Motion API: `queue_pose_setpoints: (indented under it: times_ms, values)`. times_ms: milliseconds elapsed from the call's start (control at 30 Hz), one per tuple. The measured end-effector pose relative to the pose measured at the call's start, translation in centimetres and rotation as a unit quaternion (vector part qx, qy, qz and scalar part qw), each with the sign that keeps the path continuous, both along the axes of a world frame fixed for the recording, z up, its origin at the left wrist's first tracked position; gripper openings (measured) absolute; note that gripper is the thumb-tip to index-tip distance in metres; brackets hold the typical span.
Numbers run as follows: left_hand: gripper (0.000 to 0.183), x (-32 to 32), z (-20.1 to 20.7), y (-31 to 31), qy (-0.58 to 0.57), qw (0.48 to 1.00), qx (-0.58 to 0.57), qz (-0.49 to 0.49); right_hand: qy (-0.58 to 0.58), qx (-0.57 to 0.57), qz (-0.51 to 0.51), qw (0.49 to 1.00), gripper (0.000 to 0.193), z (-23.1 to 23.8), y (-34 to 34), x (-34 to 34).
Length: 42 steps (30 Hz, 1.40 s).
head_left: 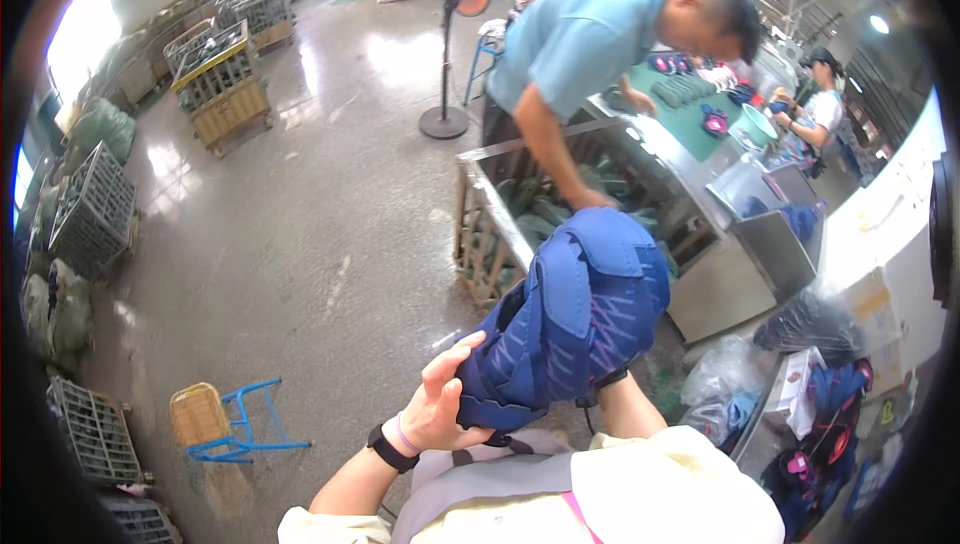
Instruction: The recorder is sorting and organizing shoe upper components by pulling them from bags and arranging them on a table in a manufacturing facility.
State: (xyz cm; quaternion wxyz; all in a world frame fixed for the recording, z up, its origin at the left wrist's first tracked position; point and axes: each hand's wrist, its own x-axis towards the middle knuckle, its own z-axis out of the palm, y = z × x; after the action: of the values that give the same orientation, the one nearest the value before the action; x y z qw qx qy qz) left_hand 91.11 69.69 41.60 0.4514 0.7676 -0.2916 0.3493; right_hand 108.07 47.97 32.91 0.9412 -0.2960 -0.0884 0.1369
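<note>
In front of my chest I hold a bulky bundle of blue shoe uppers (pixel 590 304), padded and streaked with a lighter pattern. My left hand (pixel 435 404) is closed on the bundle's left side, fingers up along its edge and thumb below. A dark band circles that wrist. My right forearm (pixel 637 409) runs up behind the bundle, which hides that hand and its fingers. Just beyond the bundle stands a barred crate (pixel 490 209) holding many grey-green pieces, perhaps shoe lasts. A co-worker in a light blue shirt (pixel 590 34) leans over it, one arm reaching down into it.
A green-topped worktable (pixel 705 134) with shoe parts and a pale basin (pixel 752 127) is at the right; another person (pixel 815 114) works beyond. Plastic bags (pixel 720 379) lie near my right. A blue-legged stool (pixel 205 414), a standing fan (pixel 447 54) and several crate carts (pixel 220 94) stand leftward.
</note>
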Motion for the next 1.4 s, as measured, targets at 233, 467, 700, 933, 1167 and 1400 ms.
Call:
queue_pose_setpoints:
  times_ms: [233, 467, 700, 933, 1167, 1400]
  values:
    - [0.098, 4.3, 0.3, 16.7, 0.126, 0.990, -0.057, -0.034, 0.099, 0.028, 0.062, 0.993, 0.050, -1.2, 14.5, 4.6]
    - [0.064, 13.2, 1.2, 29.7, 0.146, 0.982, -0.081, -0.088, 0.140, 0.100, 0.146, 0.974, 0.045, -3.7, 27.9, 12.2]
    - [0.032, 18.5, 2.7, 40.4, 0.164, 0.923, -0.265, -0.223, 0.139, 0.101, 0.153, 0.973, 0.040, -0.4, 41.9, 20.9]
    - [0.023, 23.7, 3.0, 52.4, 0.222, 0.792, -0.371, -0.430, 0.169, 0.113, 0.147, 0.968, 0.040, -3.2, 54.4, 23.9]
    - [0.021, 32.2, 6.5, 61.6, 0.217, 0.789, -0.239, -0.522, 0.194, 0.117, 0.104, 0.968, 0.040, -4.2, 62.0, 26.9]
    - [0.018, 35.4, 4.5, 63.7, 0.230, 0.790, -0.279, -0.495, 0.195, 0.114, 0.053, 0.973, 0.039, -3.9, 64.4, 26.6]
